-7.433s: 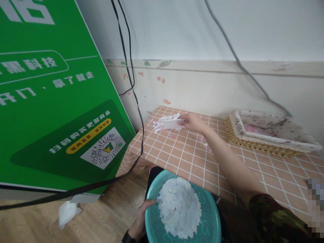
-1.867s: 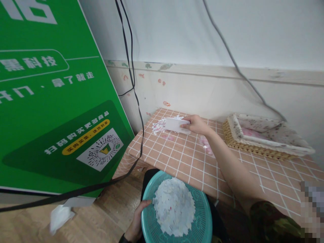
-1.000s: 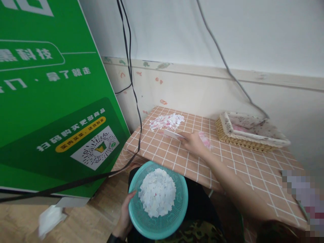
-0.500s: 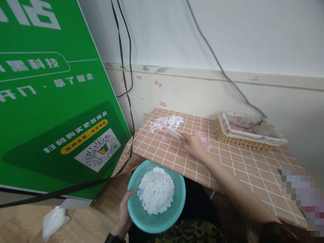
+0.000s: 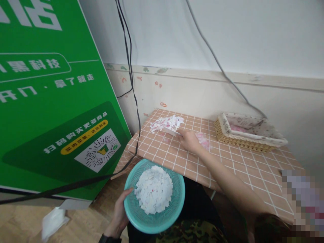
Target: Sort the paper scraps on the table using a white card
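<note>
My left hand (image 5: 120, 210) grips the rim of a round turquoise plastic basket (image 5: 178, 206), its thumb over the edge. White paper scraps (image 5: 153, 190) are heaped inside. Over the table, my right hand (image 5: 189, 140) is closed on a thin white flat strip (image 5: 170, 131), whose material I cannot make out. The strip's far end reaches the near edge of a loose pile of white and pink paper scraps (image 5: 165, 123). Some pinkish material (image 5: 203, 140) lies just behind my right hand, partly hidden by it.
A checked brown cloth covers the table (image 5: 243, 175). A lined wicker basket (image 5: 243, 143) stands against the wall at right. A green sign panel (image 5: 63, 111) rises at left, with a dark strap (image 5: 138, 135) hanging before it. A white bag (image 5: 54, 221) lies on the floor.
The turquoise basket has shifted slightly left with my left hand. My right hand and the strip have moved a little left and up toward the scraps. The dark strap has swung right.
</note>
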A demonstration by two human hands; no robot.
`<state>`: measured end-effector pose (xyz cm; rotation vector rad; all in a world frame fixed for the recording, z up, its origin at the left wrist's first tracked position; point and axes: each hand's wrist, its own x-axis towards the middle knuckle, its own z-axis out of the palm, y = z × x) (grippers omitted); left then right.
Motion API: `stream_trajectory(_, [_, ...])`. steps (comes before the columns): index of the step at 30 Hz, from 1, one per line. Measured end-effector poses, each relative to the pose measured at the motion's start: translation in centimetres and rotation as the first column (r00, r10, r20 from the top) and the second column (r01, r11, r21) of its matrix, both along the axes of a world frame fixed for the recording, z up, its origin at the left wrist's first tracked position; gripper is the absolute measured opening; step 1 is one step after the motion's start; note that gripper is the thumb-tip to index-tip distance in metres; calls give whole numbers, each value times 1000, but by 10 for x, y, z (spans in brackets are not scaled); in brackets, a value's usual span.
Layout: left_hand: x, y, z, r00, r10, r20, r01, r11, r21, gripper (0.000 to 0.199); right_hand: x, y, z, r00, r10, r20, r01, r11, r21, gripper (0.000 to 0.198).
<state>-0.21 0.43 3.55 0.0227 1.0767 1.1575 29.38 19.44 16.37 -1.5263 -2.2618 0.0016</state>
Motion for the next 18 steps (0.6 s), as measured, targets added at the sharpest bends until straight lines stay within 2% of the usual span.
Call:
stream_trajectory(6, [0,1,8,999,-7,-40,8,1000,7,21,9,-16,4,983,160,-86,-165,985,-44,22])
stream_trajectory(9, [-1,3,11,999,8,-32,-8,1000,-2,21,13,-20,6,984,121,-134,-125,992,-27,23])
stream_trajectory(13, [-2,4,15,998,38,-47,-38,999,2,19,15,-23,8,994,44,-105,-46,999,-15,22])
stream_trajectory(18, [-2,3,18,995,57,-83,-55,998,18,18,19,-30,7,985,104,-141,-115,991,-67,22])
